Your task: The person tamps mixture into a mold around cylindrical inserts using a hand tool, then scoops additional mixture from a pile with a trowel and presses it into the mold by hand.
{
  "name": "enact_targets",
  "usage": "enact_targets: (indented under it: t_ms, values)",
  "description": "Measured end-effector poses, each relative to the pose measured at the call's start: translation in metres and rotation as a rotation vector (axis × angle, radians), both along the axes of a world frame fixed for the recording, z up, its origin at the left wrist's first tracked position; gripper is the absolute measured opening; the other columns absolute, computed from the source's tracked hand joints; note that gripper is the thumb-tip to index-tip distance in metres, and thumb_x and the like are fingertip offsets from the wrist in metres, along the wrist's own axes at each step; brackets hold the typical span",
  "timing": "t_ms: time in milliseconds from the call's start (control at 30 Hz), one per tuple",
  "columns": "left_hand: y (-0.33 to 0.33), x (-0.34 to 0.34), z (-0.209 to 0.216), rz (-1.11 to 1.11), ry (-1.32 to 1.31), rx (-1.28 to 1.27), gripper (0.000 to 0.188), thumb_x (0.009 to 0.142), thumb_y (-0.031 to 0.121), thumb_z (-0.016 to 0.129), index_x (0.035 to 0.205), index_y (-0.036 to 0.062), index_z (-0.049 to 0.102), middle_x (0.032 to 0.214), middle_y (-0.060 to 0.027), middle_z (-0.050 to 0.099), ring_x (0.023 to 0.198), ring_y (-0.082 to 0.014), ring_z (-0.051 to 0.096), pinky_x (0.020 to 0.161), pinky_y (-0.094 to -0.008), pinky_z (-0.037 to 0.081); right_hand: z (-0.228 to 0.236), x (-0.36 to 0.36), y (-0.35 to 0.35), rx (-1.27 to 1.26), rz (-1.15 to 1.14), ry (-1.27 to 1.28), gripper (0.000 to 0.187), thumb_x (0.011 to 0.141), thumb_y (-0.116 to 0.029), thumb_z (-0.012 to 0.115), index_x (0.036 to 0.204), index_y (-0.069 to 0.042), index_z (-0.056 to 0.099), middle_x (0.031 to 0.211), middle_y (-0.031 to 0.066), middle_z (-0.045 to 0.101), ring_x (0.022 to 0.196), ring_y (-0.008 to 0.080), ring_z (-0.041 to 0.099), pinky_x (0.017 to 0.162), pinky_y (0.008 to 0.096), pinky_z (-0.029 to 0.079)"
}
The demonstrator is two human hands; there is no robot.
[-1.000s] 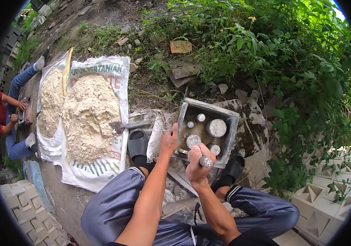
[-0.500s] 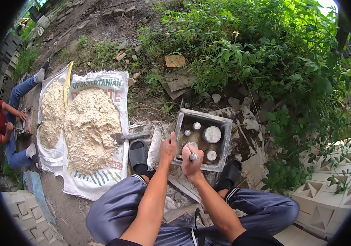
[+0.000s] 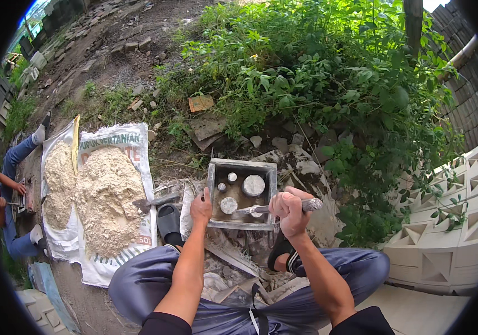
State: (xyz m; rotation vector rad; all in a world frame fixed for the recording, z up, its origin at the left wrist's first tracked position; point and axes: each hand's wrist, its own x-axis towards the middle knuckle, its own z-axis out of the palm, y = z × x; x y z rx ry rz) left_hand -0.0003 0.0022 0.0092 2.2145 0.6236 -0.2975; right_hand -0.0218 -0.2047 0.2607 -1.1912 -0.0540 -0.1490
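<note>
A square box mould with grey, crusted walls stands on the ground in front of me. Inside it are several pale round-topped cylinders: a large one, a middling one and smaller ones. At the box's left wall, my left hand grips the edge, its thumb pointing up along the rim. Beyond the right wall my right hand is closed around a rod-like tool with a thick grey handle. The tool lies slanted, its narrow end reaching left over the box near a small cylinder.
To the left, pale powder is heaped on spread sacks, with a trowel at its edge. A person sits farther left. Patterned pale blocks are stacked at right. Green plants grow behind the box.
The tool was upright over the box; now it is tilted sideways, and my right hand has moved right, past the box's wall. My left hand remains at the left edge. The view has shifted.
</note>
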Motion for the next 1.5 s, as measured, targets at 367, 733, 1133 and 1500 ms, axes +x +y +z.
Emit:
enact_targets:
  t_ms: [367, 733, 1133, 1500]
  values:
    - [0.013, 0.072, 0.126, -0.841, 0.217, 0.523, 0.041, 0.081, 0.027, 0.054, 0.115, 0.0053, 0.056, 0.108, -0.0222, 0.064, 0.105, -0.0391, 0.059, 0.087, -0.0478, 0.048, 0.065, 0.022, -0.061, -0.442, 0.246, -0.220, 0.031, 0.085, -0.009, 0.047, 0.056, -0.002, 0.037, 0.050, -0.0023, 0.030, 0.048, 0.0071, 0.027, 0.043, 0.0310, 0.024]
    - [-0.060, 0.017, 0.302, -1.055, -0.200, -0.069, 0.054, 0.084, 0.030, 0.068, 0.125, 0.0022, 0.048, 0.115, -0.0201, 0.059, 0.108, -0.0317, 0.059, 0.092, -0.0417, 0.046, 0.062, 0.048, -0.037, -0.408, 0.370, -0.028, 0.030, 0.086, -0.014, 0.047, 0.058, -0.004, 0.045, 0.053, -0.0024, 0.043, 0.048, 0.0072, 0.039, 0.044, 0.0294, 0.033]
    - [-0.063, 0.026, 0.281, -1.020, -0.254, -0.370, 0.030, 0.090, 0.023, 0.062, 0.111, 0.0013, 0.061, 0.104, -0.0148, 0.067, 0.095, -0.0235, 0.065, 0.081, -0.0375, 0.052, 0.056, 0.056, -0.017, -0.343, 0.514, 0.049, 0.028, 0.085, -0.013, 0.046, 0.058, -0.004, 0.045, 0.051, -0.0035, 0.041, 0.048, 0.0075, 0.036, 0.045, 0.0301, 0.032]
    - [-0.037, 0.024, 0.259, -0.911, -0.278, -0.325, 0.027, 0.085, 0.022, 0.067, 0.101, -0.0004, 0.064, 0.092, -0.0140, 0.068, 0.083, -0.0205, 0.064, 0.076, -0.0357, 0.049, 0.031, 0.058, 0.001, -1.160, 0.413, -0.327, 0.017, 0.079, -0.024, 0.049, 0.079, -0.008, 0.055, 0.090, 0.0103, 0.049, 0.092, 0.0255, 0.046, 0.084, 0.0393, 0.030]
